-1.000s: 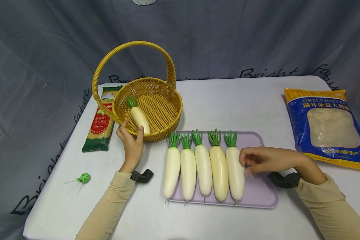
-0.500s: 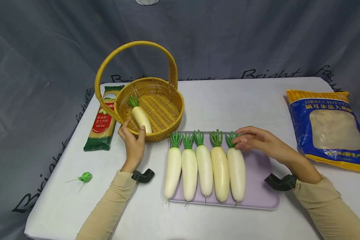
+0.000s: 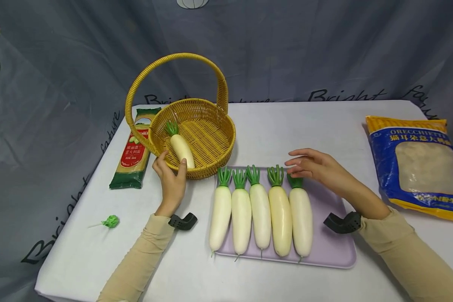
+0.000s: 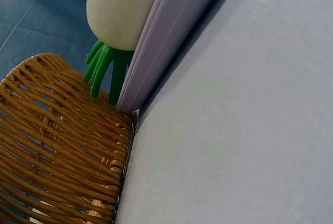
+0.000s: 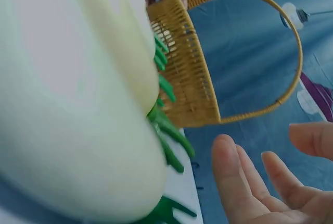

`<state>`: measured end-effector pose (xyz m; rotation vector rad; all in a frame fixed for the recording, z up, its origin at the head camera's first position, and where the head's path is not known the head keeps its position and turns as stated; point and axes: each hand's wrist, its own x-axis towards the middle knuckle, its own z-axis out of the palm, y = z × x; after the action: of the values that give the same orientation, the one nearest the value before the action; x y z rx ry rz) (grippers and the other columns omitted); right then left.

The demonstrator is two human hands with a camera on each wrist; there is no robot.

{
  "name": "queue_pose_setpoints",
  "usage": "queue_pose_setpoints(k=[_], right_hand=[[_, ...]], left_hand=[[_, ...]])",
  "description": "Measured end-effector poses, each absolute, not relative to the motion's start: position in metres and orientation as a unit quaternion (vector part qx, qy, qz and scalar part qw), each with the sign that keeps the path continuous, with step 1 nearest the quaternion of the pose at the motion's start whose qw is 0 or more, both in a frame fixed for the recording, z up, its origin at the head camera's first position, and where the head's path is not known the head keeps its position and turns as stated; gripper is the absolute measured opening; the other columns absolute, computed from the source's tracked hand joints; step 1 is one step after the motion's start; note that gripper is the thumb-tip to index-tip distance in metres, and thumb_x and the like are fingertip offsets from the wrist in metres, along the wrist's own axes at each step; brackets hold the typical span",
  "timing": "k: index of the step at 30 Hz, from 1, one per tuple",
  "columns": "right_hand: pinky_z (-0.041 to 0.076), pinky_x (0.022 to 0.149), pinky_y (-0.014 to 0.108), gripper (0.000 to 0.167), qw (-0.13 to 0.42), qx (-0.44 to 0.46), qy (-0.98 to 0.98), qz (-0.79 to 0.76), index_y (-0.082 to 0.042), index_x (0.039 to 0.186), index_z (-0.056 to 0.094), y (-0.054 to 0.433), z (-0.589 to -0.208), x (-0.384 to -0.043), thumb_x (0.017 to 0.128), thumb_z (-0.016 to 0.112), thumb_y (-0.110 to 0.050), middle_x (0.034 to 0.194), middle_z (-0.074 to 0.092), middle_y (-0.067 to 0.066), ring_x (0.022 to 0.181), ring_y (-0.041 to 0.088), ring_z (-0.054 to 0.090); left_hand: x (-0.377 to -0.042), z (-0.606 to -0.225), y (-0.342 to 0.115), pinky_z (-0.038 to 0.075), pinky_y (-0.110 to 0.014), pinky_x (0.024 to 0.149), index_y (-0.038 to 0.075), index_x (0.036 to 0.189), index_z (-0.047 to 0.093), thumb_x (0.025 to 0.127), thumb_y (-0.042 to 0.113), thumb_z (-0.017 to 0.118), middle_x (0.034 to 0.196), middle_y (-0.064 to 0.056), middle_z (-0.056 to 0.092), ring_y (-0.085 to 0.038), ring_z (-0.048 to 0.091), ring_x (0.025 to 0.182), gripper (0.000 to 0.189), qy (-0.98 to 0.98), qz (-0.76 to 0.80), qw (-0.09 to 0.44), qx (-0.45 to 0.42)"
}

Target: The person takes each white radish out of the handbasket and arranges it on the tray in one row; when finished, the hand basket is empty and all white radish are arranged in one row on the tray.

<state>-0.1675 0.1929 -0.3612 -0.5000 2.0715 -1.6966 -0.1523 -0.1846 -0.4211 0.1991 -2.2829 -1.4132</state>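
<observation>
My left hand grips the near rim of a yellow wicker basket with a tall arched handle, thumb and fingers at the edge. Inside the basket lies one white daikon radish with green stems. Several more daikons lie side by side on a lilac tray, stems pointing away. Over the stem end of the rightmost daikon hovers my right hand, fingers extended and partly hiding the green stems. In the right wrist view, the fingertips are spread with nothing between them.
A red and green pasta packet lies left of the basket. Nearer on the left is a green-wrapped lollipop. A big blue and yellow orecchiette bag lies at the right. Grey curtain hangs behind the white table.
My right hand has moved from beside the rightmost daikon's body up to its stem end, its fingers straightening. My left hand stays on the basket rim. The view has shifted slightly.
</observation>
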Motion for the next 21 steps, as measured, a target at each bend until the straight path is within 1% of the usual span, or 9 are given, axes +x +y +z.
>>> queue_pose_setpoints(k=[4, 8, 10, 13, 16, 21], right_hand=[[0.047, 0.087, 0.024, 0.042, 0.226, -0.176, 0.738, -0.611, -0.005, 0.131, 0.038, 0.179, -0.354, -0.181, 0.096, 0.044, -0.027, 0.12, 0.054, 0.008, 0.104, 0.012, 0.059], [0.046, 0.09, 0.024, 0.044, 0.255, -0.166, 0.714, -0.631, -0.003, 0.133, 0.036, 0.164, -0.346, -0.197, 0.095, 0.044, -0.026, 0.121, 0.054, 0.008, 0.105, 0.012, 0.058], [0.045, 0.091, 0.025, 0.047, 0.265, -0.15, 0.697, -0.649, -0.003, 0.134, 0.035, 0.153, -0.341, -0.204, 0.095, 0.046, -0.026, 0.123, 0.054, 0.011, 0.106, 0.013, 0.058], [0.044, 0.094, 0.028, 0.05, 0.278, -0.136, 0.666, -0.679, -0.003, 0.136, 0.032, 0.133, -0.333, -0.215, 0.093, 0.049, -0.024, 0.13, 0.048, 0.018, 0.109, 0.017, 0.057], [0.04, 0.099, 0.032, 0.052, 0.293, -0.144, 0.64, -0.695, -0.004, 0.138, 0.03, 0.111, -0.327, -0.223, 0.093, 0.049, -0.022, 0.137, 0.038, 0.024, 0.117, 0.023, 0.052], [0.032, 0.106, 0.038, 0.051, 0.318, -0.172, 0.619, -0.698, -0.004, 0.14, 0.025, 0.071, -0.326, -0.232, 0.095, 0.045, -0.017, 0.141, 0.033, 0.022, 0.128, 0.031, 0.04]], left_hand=[[-0.153, -0.421, -0.185, 0.023, -0.049, 0.104, 0.008, 0.135, 0.023, 0.09, 0.032, 0.05, 0.133, -0.018, 0.015, -0.034, 0.023, 0.128, 0.058, -0.825, -0.515, 0.223, 0.074], [-0.154, -0.423, -0.185, 0.023, -0.048, 0.104, 0.009, 0.136, 0.023, 0.09, 0.033, 0.049, 0.133, -0.018, 0.015, -0.034, 0.023, 0.128, 0.058, -0.825, -0.516, 0.218, 0.074], [-0.154, -0.423, -0.185, 0.023, -0.048, 0.104, 0.01, 0.136, 0.022, 0.091, 0.034, 0.049, 0.133, -0.017, 0.014, -0.034, 0.022, 0.129, 0.057, -0.827, -0.514, 0.214, 0.074], [-0.153, -0.423, -0.185, 0.022, -0.048, 0.104, 0.011, 0.136, 0.022, 0.091, 0.035, 0.048, 0.134, -0.017, 0.014, -0.034, 0.022, 0.129, 0.057, -0.829, -0.512, 0.212, 0.075], [-0.153, -0.422, -0.185, 0.022, -0.049, 0.104, 0.009, 0.136, 0.022, 0.091, 0.033, 0.048, 0.133, -0.018, 0.015, -0.034, 0.022, 0.129, 0.057, -0.828, -0.513, 0.214, 0.072], [-0.153, -0.42, -0.185, 0.023, -0.049, 0.104, 0.008, 0.136, 0.022, 0.091, 0.034, 0.048, 0.134, -0.018, 0.014, -0.034, 0.022, 0.129, 0.058, -0.827, -0.514, 0.215, 0.07]])
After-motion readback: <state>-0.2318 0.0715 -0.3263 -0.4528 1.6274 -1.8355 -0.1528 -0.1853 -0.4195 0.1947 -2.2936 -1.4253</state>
